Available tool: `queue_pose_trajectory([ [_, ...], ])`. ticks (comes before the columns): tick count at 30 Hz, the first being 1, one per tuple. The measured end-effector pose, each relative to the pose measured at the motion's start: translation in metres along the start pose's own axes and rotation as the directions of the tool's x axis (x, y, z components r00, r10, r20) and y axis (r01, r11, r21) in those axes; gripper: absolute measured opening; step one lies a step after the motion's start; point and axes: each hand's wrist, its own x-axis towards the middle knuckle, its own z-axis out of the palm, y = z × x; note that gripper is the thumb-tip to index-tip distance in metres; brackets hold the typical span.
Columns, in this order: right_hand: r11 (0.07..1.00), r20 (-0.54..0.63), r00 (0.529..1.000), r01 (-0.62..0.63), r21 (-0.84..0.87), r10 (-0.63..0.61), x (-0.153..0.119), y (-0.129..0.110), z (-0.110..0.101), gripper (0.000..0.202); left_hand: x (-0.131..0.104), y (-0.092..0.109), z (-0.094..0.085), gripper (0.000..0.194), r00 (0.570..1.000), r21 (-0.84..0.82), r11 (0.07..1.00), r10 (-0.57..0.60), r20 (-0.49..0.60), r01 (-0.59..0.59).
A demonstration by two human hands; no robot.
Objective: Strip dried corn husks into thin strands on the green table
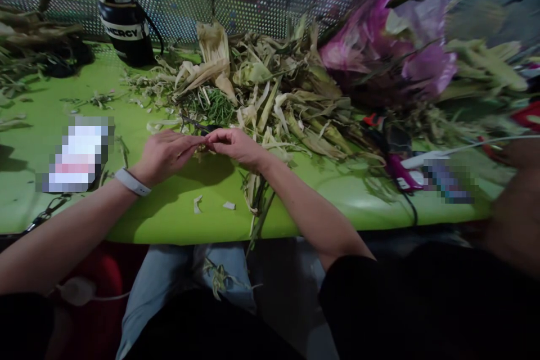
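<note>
Left fingers [192, 143] and right fingers [230, 136] meet, pinched, on what I cannot tell. Beyond them, rightward, a bag [354, 48] holds husks [399, 23]; leftward, a bottle [124, 25] reads "NERGY"

Passable over the glossy lime-green tabletop [169, 222] between left forearm [84, 224] and right forearm [310, 208], save for two small pale scraps [229, 206] and a bundle of green-tan strips [253, 194]. Blocked ahead by a tangled heap of dry tan husks [316, 109], farther right by a crumpled translucent magenta bag [352, 39].
</note>
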Motion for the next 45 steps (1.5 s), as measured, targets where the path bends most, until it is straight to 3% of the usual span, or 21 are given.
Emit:
queue_pose_trajectory([
  [5,0.980,-0.057,0.998,0.016,-0.199,-0.028,-0.004,-0.014,-0.009,0.007,0.000,-0.003,0.003,0.031,0.987,-0.071,0.991,-0.119,-0.111,0.111],
  [8,0.958,-0.079,0.997,-0.031,-0.285,0.009,-0.006,-0.019,-0.018,0.006,0.003,-0.008,-0.002,0.030,0.993,0.046,0.992,-0.112,-0.041,0.114],
  [11,0.955,-0.104,0.992,-0.099,-0.279,0.072,-0.007,-0.019,-0.026,0.005,0.006,-0.009,-0.006,0.033,0.997,0.143,0.990,-0.029,0.076,0.017],
  [14,0.981,-0.122,0.990,-0.091,-0.174,0.071,-0.007,-0.020,-0.026,0.005,0.008,-0.006,-0.006,0.039,0.985,0.265,0.963,-0.006,0.173,-0.041],
  [17,0.992,-0.124,0.990,-0.048,0.113,0.062,-0.006,-0.019,-0.015,0.004,0.008,0.000,-0.006,0.037,0.972,0.372,0.924,-0.001,0.236,-0.090],
  [20,0.931,-0.065,0.993,-0.070,0.357,0.100,-0.004,-0.014,-0.002,0.004,0.008,0.006,-0.008,0.030,0.953,0.429,0.889,0.026,0.303,-0.161],
  [23,0.913,-0.026,0.994,-0.088,0.399,0.108,-0.001,-0.007,0.004,0.004,0.009,0.013,-0.011,0.029,0.917,0.442,0.870,0.030,0.397,-0.220],
  [27,0.958,-0.064,0.995,-0.056,0.281,0.077,0.003,-0.001,0.001,0.008,0.009,0.019,-0.011,0.027,0.898,0.451,0.850,0.055,0.437,-0.272],
  [32,0.999,-0.083,0.995,-0.051,0.009,0.051,0.007,0.003,-0.005,0.012,0.007,0.018,-0.007,0.026,0.895,0.435,0.836,0.136,0.424,-0.334],
  [38,0.983,-0.099,0.995,-0.026,-0.182,0.008,0.004,0.002,-0.005,0.007,0.004,0.013,-0.007,0.026,0.915,0.405,0.862,0.147,0.375,-0.305],
  [41,0.932,-0.088,0.994,0.024,-0.362,-0.060,-0.001,-0.007,-0.004,0.017,0.004,0.011,-0.008,0.026,0.949,0.373,0.899,0.122,0.289,-0.229],
  [45,0.734,0.031,0.983,0.154,-0.662,-0.179,-0.007,-0.017,-0.007,0.019,0.006,0.007,-0.009,0.021,0.967,0.352,0.920,0.088,0.237,-0.170],
])
